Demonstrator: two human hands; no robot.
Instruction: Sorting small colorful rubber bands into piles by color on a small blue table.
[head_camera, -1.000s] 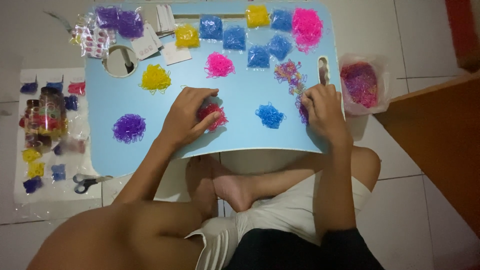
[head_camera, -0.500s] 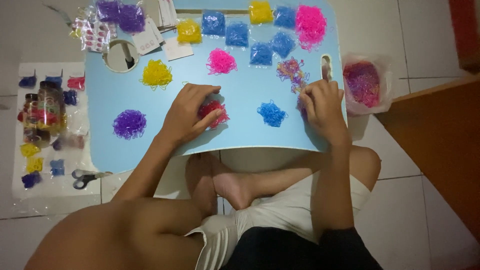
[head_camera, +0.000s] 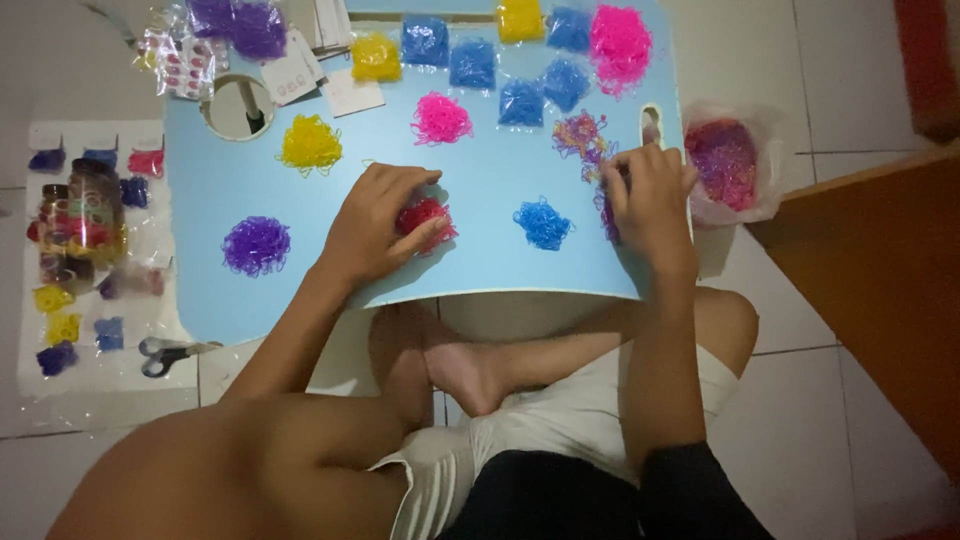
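A light blue lap table (head_camera: 480, 270) lies over my crossed legs. My left hand (head_camera: 375, 220) rests on a red pile of small rubber bands (head_camera: 425, 218), fingers curled around it. At the table's right edge my right hand (head_camera: 648, 195) picks at a mixed-colour pile of bands (head_camera: 582, 135). Between the two hands sits a blue pile (head_camera: 542, 222). A purple pile (head_camera: 256, 245) is at the left, a yellow pile (head_camera: 310, 145) and a pink pile (head_camera: 441, 118) farther back.
Bags of blue, yellow and pink bands (head_camera: 520, 60) line the far edge. A clear bag of mixed bands (head_camera: 725, 165) sits right of the table. On the floor at left: a jar (head_camera: 82, 215), small packets and scissors (head_camera: 165, 352). A wooden panel (head_camera: 880, 290) stands right.
Both hands stay on their piles; the left hand's fingers have shifted slightly over the red pile. The camera view has drifted a little.
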